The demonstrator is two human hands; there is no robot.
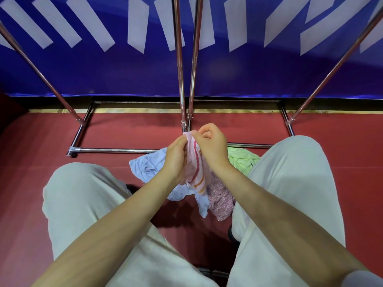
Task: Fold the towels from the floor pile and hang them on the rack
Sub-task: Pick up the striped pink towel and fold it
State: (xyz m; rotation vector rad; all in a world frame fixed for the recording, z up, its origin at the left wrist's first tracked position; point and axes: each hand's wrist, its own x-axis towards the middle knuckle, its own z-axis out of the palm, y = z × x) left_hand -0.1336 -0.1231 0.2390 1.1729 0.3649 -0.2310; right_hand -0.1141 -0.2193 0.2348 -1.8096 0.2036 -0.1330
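Towel pile point(186, 187) on floor point(31, 172) between the knees, just before the rack point(180, 79) base bar. Both hands point(176, 156) point(211, 143) pinch one towel point(195, 170) above the pile. Rack stands behind the pile, banner point(83, 69) behind rack.

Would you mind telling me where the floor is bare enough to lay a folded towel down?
Bare red floor lies inside the rack base, left of the uprights, and left of the left knee. Between the knees it is crowded: blue, green and speckled towels under both hands.
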